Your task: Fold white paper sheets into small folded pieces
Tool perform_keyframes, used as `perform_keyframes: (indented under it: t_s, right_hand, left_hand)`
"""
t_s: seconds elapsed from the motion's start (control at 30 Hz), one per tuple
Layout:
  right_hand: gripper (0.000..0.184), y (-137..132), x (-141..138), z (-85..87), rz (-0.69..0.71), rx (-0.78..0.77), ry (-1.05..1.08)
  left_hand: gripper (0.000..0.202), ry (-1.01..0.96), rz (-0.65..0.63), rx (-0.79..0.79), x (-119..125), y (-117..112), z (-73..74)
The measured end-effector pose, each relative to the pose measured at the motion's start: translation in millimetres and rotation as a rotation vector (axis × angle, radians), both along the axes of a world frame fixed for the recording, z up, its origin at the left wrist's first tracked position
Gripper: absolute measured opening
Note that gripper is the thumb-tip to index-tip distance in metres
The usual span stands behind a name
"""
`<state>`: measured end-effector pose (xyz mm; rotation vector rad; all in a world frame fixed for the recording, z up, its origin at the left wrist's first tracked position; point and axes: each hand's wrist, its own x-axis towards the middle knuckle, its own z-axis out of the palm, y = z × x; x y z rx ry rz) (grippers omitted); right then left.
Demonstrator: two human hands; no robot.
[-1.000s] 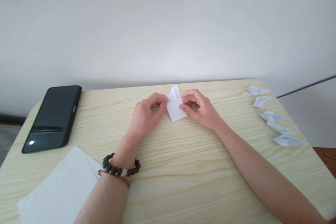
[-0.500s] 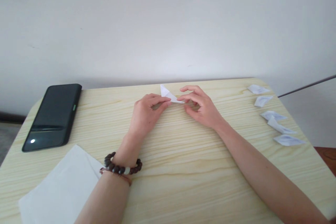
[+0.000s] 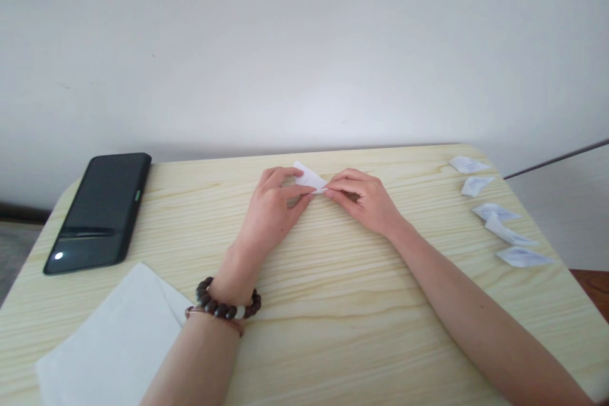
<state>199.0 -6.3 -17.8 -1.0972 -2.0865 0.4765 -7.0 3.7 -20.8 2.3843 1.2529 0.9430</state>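
Observation:
A small folded piece of white paper [image 3: 309,177] lies low over the far middle of a light wooden table [image 3: 333,279]. My left hand [image 3: 273,209] pinches its left side between thumb and fingers. From the other side my right hand [image 3: 364,200] presses its fingertips together on the paper's right end. Most of the paper is hidden under the fingers. A dark bead bracelet [image 3: 228,304] sits on my left wrist.
A black phone [image 3: 99,209] lies at the far left of the table. White paper sheets [image 3: 114,342] rest at the near left corner. Several small folded paper pieces [image 3: 499,216] line the right edge. A plain white wall rises behind the table.
The paper stood up as a wider folded shape a second ago. It has since been folded flatter and narrower, and both hands have closed in on it near the table top.

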Motion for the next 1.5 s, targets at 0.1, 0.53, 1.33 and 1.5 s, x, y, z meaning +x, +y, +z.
perform_keyframes:
  t_s: [0.1,0.53,1.33,1.5]
  right_hand:
    - [0.016,0,0,-1.6,-0.029,0.03,-0.042]
    - [0.016,0,0,0.8,-0.126,-0.073,0.006]
    - [0.01,2,0,-6.5,-0.309,-0.046,-0.046]
    - [0.011,2,-1,-5.4,-0.311,-0.066,-0.057]
  left_hand:
    - [0.016,0.006,-0.013,-0.002,0,0,1.4]
    - [0.021,0.021,0.023,-0.011,3,-4,7.0]
    - [0.034,0.193,-0.05,-0.006,2,-7,10.6]
    - [0.03,0.231,-0.058,-0.016,2,-7,12.6]
